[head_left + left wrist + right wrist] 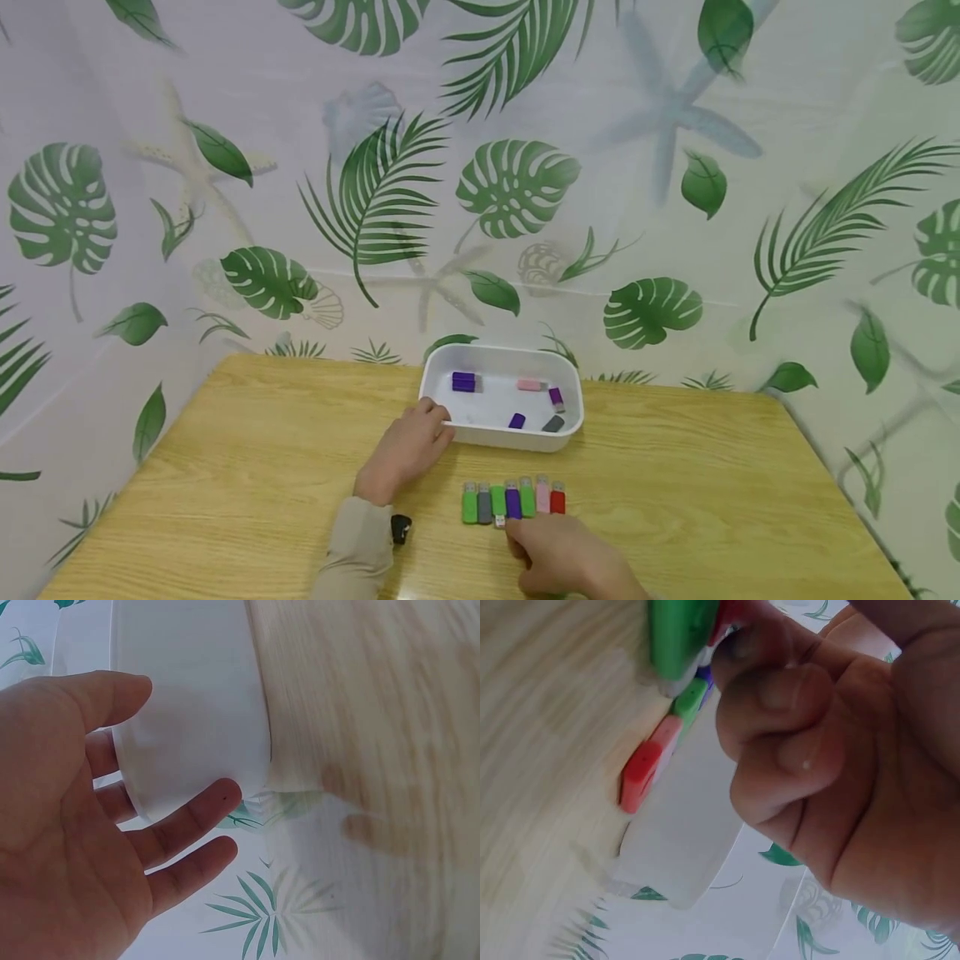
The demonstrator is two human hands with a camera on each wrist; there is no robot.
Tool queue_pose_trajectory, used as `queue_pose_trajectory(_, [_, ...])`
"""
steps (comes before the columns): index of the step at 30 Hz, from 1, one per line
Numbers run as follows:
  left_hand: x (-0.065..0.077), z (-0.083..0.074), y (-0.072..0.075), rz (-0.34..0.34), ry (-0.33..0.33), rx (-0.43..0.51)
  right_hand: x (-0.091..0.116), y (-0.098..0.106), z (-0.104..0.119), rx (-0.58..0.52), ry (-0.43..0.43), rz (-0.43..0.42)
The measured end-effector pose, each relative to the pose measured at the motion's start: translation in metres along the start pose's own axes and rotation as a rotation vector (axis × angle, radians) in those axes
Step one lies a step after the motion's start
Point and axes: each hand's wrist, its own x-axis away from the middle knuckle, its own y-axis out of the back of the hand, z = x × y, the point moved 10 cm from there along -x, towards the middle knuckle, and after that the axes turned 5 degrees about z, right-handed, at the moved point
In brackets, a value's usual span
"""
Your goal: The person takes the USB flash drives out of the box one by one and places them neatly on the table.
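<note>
My left hand [412,437] rests at the near left corner of the white plastic bin [510,439]. In the left wrist view its fingers are loosely spread, two passing behind the rim and the others showing outside the wall. A row of USB flash drives [528,497] lies in front of the bin, in green, grey, purple, pink and red. My right hand [566,554] has an index fingertip right at the near end of the purple USB flash drive [513,502]. Its other fingers are curled; I cannot tell whether it pinches the drive.
More drives lie inside the bin: purple ones [463,382], a pink one [528,384] and a grey one [553,424]. A green drive [681,637] shows close before the right wrist camera. Leaf-patterned cloth [480,183] stands behind the wooden table [712,492].
</note>
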Motion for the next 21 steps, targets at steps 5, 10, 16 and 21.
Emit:
queue_pose_trajectory(5, [0.001, 0.003, -0.001, 0.003, 0.015, 0.008, 0.002, 0.0, -0.001, 0.011, 0.022, -0.005])
queue_pose_trajectory(10, [0.002, 0.003, -0.001, 0.008, 0.021, 0.016, 0.005, 0.001, -0.004, -0.003, 0.02, -0.001])
queue_pose_trajectory(16, [0.002, 0.003, -0.002, 0.004, 0.014, 0.013, 0.006, 0.001, -0.009, -0.043, -0.007, 0.018])
queue_pose_trajectory(21, [0.0, 0.001, 0.0, -0.001, 0.004, 0.003, 0.008, 0.001, -0.012, -0.043, -0.019, 0.017])
